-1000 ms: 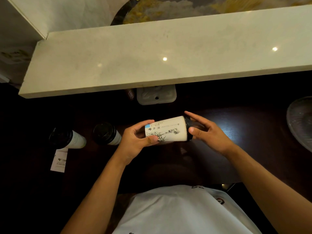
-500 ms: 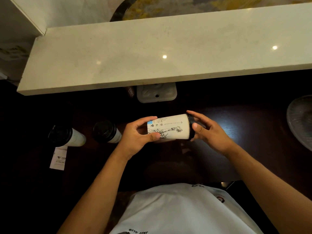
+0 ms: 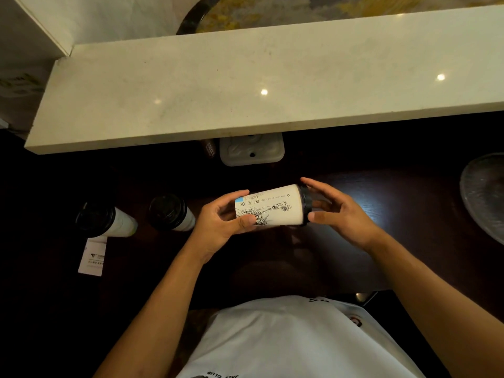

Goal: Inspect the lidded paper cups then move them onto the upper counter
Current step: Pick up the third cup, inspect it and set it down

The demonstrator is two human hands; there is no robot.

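A white paper cup (image 3: 275, 205) with black line drawings and a black lid lies sideways between my hands above the dark lower counter. My left hand (image 3: 221, 222) grips its base end. My right hand (image 3: 341, 214) holds the lid end with fingertips around the rim. Two more lidded paper cups stand on the lower counter to the left: one (image 3: 171, 214) close to my left hand, another (image 3: 103, 221) further left. The pale stone upper counter (image 3: 245, 85) stretches across the view beyond my hands.
A white paper slip (image 3: 92, 256) lies beside the leftmost cup. A pale square dish (image 3: 252, 150) sits under the upper counter's edge. A glass plate (image 3: 485, 192) is at the right. A dark round tray with a painted pattern (image 3: 272, 12) lies behind the upper counter.
The cup has turned slightly in my hands, showing more of its printed side. My right fingers shifted around the lid. The two standing cups have not moved.
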